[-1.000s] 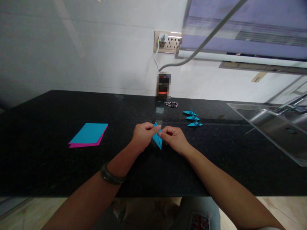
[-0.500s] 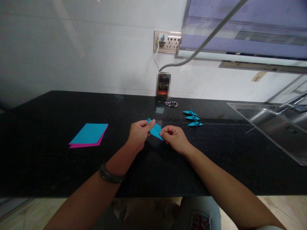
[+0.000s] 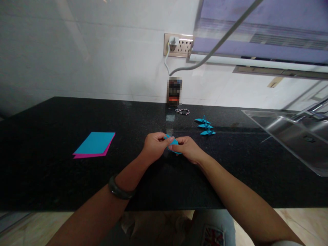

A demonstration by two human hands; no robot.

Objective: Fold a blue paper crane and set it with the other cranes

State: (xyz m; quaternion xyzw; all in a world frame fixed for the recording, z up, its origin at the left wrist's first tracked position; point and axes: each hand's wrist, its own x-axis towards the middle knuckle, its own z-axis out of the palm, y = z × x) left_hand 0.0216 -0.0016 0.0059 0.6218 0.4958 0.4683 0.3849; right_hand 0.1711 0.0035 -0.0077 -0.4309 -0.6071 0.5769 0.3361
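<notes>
Both hands pinch one small folded piece of blue origami paper (image 3: 174, 142) above the dark countertop. My left hand (image 3: 155, 147) grips its left end, thumb on top. From the other side my right hand (image 3: 188, 149) presses it between thumb and fingers, the thumbs nearly touching. Much of the folded paper is hidden behind the fingers. Beyond my right hand, three blue paper cranes (image 3: 207, 126) sit close together in a column. Off to the left lies a stack of square paper (image 3: 95, 143), blue on top with pink beneath.
The black countertop (image 3: 64, 184) ends at a near edge above my legs. A beaded bracelet (image 3: 182, 111) lies by the wall, beside a pixelated upright object (image 3: 174, 91). A steel sink (image 3: 294, 136) with a faucet is at right. A cable (image 3: 217, 44) runs from the wall socket (image 3: 178, 45).
My left hand has shifted right, closer to my right hand. The right thumb now lies across the folded paper, and less of the paper shows.
</notes>
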